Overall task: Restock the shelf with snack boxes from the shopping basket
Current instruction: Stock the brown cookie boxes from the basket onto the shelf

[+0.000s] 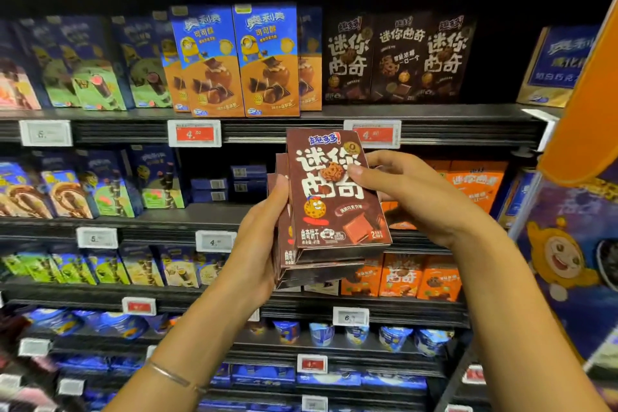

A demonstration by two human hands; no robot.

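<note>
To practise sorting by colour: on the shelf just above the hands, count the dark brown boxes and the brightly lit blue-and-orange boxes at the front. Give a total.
Dark brown boxes: 3
Blue-and-orange boxes: 2
Total: 5

The snack boxes (334,221) were brown with white lettering; at eleven o'clock, blue-and-orange cartons (269,60); at four o'clock, orange packs (401,278).

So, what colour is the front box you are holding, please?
The front cardboard snack box is brown, white-lettered; head view.
</note>
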